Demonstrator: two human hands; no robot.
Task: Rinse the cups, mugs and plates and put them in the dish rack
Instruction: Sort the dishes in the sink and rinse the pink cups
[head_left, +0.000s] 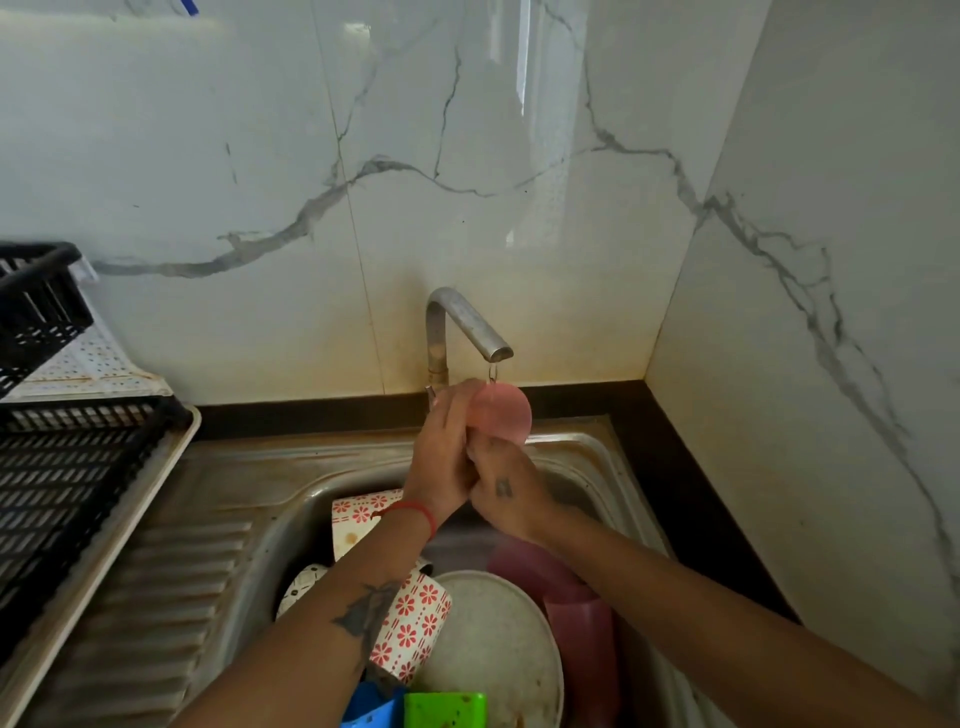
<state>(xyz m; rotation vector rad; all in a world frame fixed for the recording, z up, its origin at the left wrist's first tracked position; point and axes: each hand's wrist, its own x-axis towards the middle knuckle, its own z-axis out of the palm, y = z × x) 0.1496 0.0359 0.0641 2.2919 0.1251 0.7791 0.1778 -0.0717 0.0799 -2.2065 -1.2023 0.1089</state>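
I held one pink cup (503, 415) at the centre of the frame, directly under the spout of the single steel tap (457, 325), where a thin thread of water (492, 372) fell onto its upper edge. My left hand (448, 457) was wrapped against the cup's left side, fingers curled along it, and my right hand (501, 486) gripped it from below, so both hands were closed around that one cup and pressed against each other. A red string (410, 512) circled my left wrist.

Below my hands, in the lower middle of the frame, the steel sink (587, 457) held the rest of the dishes. I counted two mugs with a red flower print: one (358, 512) just left of my left wrist, and one (415, 623) lying on its side lower down, partly under my left forearm. One speckled white plate (493, 639) sat beside that second mug. To its right were two more pink cups (582, 623), blurred and partly hidden by my right forearm. One white piece with dark spots (301, 584) showed at the left of the pile; I could not tell what it was. At the bottom edge lay one blue item (371, 706) and one green one (447, 709).

At the left edge of the frame stood the black dish rack (67, 462) on a pale tray (156, 467), beside the ribbed draining board (171, 587).
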